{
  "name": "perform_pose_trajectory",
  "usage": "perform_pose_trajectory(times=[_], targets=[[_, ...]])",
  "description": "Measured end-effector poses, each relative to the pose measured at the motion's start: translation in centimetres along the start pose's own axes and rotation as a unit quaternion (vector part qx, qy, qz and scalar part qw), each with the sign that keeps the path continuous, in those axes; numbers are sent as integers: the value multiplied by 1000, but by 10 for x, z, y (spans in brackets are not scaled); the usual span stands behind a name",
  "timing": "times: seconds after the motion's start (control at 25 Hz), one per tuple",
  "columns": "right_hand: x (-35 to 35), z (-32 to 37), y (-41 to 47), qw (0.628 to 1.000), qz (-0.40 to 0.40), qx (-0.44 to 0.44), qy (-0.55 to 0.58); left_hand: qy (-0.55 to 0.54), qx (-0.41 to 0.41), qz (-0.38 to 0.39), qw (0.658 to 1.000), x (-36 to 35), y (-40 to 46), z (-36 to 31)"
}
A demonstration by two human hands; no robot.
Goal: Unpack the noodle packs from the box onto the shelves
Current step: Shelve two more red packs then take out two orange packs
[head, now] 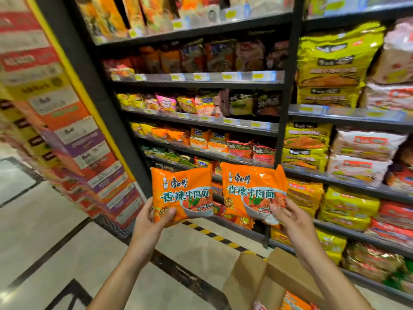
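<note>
We see a bright, evenly lit aisle with soft shadows only. Glare shines off the two orange noodle packs (220,192) and the yellow bags (330,63) at far right. The centre is sharp; the upper shelves (201,82) and left display blur. Wide-angle distortion bends the uprights at the edges.

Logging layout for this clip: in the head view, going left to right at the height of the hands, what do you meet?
Stacked display cartons → left hand → left noodle pack → right noodle pack → right hand → shelved yellow multipacks.
</note>
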State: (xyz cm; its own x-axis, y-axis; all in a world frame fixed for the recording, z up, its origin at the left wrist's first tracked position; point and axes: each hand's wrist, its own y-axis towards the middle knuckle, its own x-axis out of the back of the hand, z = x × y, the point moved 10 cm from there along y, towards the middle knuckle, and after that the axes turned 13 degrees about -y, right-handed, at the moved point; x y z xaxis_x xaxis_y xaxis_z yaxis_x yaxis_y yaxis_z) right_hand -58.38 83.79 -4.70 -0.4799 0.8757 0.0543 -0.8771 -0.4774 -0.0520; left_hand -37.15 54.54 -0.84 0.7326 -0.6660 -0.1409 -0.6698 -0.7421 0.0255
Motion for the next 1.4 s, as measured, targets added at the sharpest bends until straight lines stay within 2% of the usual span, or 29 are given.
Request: perform_pose_trajectory(times=[0.24,0.52,0.72,0.88,1.12,1.4], targets=[[-101,46,12,999,23,34,-35,-39,-41,-20,998,95,32,-36],[-236,94,37,998,5,51,-38,-56,-96,-7,994,218,97,-98],[-305,135,56,995,8,87,-39,-73,-125,-8,989,280,146,-132],[-319,154,83,994,-14,94,-57,-85,-137,8,987,290,184,-142],[-341,175,152,991,-14,114,-75,-78,-148,30,985,269,263,-147],[-355,204,293,989,-7,142,-28,-60,-170,30,983,231,401,-170]])
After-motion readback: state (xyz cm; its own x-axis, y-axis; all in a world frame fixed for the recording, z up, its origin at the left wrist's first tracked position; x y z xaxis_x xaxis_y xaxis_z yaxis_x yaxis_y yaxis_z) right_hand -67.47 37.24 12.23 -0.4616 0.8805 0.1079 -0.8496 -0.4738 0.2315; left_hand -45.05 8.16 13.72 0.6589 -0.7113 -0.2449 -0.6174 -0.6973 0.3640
